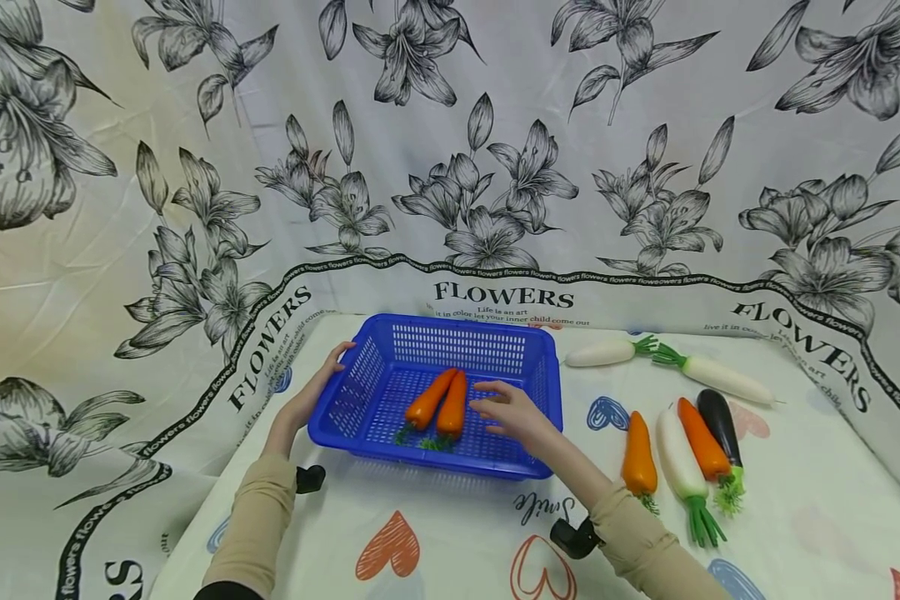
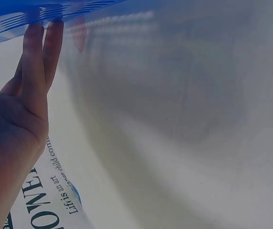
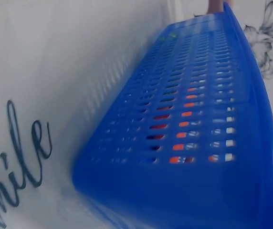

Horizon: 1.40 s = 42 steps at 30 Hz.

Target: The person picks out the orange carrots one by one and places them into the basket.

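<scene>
A blue plastic basket (image 1: 438, 458) with slotted walls holds two orange carrots (image 1: 452, 407), side by side with their green tops toward the near wall. My left hand (image 1: 317, 392) grips the basket's rim at the left end; in the left wrist view its fingers (image 2: 34, 62) reach up against the basket. Over the right half of the basket hovers my right hand (image 1: 521, 415), fingers loosely bent beside the carrots and holding nothing. The right wrist view shows mostly the basket's outer wall (image 3: 174, 191), with orange showing through the slots.
Right of the basket lie a carrot (image 1: 639, 458), a white radish (image 1: 681, 450), another carrot (image 1: 701, 437) and a dark eggplant (image 1: 717, 421). Two more white radishes (image 1: 727, 379) lie farther back. A flower-printed cloth (image 1: 495, 208) rises behind the table.
</scene>
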### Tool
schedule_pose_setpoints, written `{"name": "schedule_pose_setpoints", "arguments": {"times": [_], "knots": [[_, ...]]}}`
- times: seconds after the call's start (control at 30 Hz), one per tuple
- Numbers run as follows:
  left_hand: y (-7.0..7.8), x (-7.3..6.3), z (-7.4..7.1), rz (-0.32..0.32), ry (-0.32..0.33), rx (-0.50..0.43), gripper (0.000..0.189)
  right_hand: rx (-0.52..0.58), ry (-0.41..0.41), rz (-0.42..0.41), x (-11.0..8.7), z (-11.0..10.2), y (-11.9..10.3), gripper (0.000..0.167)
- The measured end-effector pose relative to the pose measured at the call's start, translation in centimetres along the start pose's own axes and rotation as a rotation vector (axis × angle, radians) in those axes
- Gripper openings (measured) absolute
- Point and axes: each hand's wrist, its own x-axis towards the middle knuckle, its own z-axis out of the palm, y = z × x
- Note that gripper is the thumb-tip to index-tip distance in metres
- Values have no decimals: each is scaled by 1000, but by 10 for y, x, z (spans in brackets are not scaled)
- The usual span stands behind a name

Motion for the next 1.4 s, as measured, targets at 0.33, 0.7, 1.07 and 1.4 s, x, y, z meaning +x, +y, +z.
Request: {"name": "schedule_pose_setpoints", "arguments": {"times": [0.33,0.7,1.07,1.4], "knots": [[1,-1,0,-9,-5,-1,47,-60,-41,-38,-12,-17,0,45],[0,0,-1,5,-17,-23,47,-113,-105,-98,-32,-39,-3,49],[2,-2,0,3,-6,-21,48,-108,-114,-143,-49,-58,-7,56],[2,-1,0,-5,-4,-15,47,-95,-40,-118,-60,-84,-4,61]]}}
